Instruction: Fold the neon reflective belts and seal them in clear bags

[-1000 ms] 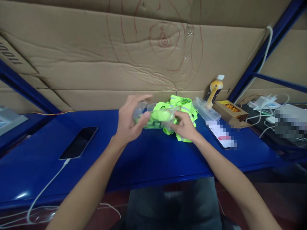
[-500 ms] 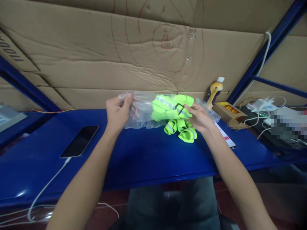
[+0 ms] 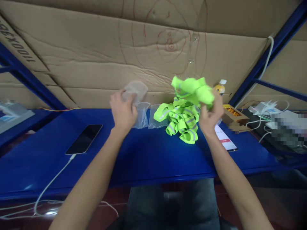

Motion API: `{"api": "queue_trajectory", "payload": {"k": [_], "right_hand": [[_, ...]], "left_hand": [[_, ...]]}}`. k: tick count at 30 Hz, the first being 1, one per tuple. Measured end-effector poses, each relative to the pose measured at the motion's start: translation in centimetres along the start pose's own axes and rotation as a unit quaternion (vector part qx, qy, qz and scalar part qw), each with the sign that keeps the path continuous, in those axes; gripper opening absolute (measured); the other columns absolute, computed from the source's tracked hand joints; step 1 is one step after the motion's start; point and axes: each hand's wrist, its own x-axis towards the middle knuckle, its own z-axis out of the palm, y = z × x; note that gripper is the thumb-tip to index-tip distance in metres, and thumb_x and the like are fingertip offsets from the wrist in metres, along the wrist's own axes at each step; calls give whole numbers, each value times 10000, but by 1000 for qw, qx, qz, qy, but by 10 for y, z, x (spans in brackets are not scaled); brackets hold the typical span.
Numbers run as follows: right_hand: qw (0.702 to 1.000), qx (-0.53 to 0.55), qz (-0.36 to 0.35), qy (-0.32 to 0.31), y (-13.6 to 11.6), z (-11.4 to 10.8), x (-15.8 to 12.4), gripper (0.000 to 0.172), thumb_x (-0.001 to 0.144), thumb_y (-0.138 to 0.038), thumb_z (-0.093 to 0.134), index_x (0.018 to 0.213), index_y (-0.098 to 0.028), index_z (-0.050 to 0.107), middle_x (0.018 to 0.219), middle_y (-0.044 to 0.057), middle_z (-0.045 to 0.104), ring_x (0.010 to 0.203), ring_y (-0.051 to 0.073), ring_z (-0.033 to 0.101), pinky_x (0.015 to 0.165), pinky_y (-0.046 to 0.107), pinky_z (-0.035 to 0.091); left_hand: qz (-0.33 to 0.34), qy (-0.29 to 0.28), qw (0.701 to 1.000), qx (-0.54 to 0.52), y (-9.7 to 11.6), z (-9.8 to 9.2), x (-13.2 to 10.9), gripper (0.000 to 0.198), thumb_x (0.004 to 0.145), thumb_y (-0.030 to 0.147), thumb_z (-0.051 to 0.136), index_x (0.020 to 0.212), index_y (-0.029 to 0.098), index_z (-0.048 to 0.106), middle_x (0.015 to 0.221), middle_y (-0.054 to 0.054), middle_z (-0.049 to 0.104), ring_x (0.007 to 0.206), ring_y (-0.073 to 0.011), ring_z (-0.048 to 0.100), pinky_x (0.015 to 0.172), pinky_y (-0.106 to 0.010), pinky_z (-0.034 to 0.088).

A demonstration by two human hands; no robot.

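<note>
Head view, biggest things first: a wall of creased brown corrugated cardboard sheets (image 3: pixel 96 64) scrawled with red pen stands behind a glossy blue metal table (image 3: pixel 148 163). Near the back of the table lies a heap of fluorescent yellow-green straps with grey reflective stripes (image 3: pixel 183 126). The right hand (image 3: pixel 211 116) is clenched around a bunch of these straps and holds it raised above the heap; the raised part seems to run on into the rest. The left hand (image 3: pixel 123 111), well apart to the other side, pinches a crumpled clear plastic bag (image 3: pixel 135 89) off the table. More clear film (image 3: pixel 144 115) sits just beneath it, and I cannot tell whether that is the same bag. As things lie, the straps are out of the bag, which looks empty; the heap itself is tangled and unsorted. Off to the left a black smartphone (image 3: pixel 83 139) rests on a white charging cable (image 3: pixel 52 183). A second phone with a lit screen (image 3: pixel 225 139), a small open cardboard box (image 3: pixel 235 115) and a yellow drink bottle with a white cap (image 3: pixel 220 87) sit beside the right hand.
</note>
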Motion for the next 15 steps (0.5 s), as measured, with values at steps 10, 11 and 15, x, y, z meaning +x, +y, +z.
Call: {"api": "queue_trajectory", "payload": {"k": [10,11,15], "right_hand": [[913,-212,-84,-340,-8,18,-20,665,1004,-352,650,1597,-62,567,1625,312,537,1563,445,492,1297,597,389],[922,-190,-75,-329,-8,16,-19,686,1002,-392,663,1601,-73,562,1635,301,532,1565,439,492,1292,595,399],[968,-90,-54,-226,-13,11,-10,607,1007,-431,656,1518,-104,626,1573,240,623,1528,378,550,1281,561,428]], "left_hand": [[10,-428,900,80,14,19,-20,744,1006,740,496,1390,129,676,1431,-282,648,1330,-525,609,1071,-661,507],[7,-407,910,82,14,18,-19,748,1016,739,486,1395,121,672,1418,-287,651,1329,-524,609,1072,-659,506],[5,-288,955,72,22,12,-16,694,1033,645,551,1437,89,638,1446,-289,625,1371,-496,562,1086,-612,510]]}}
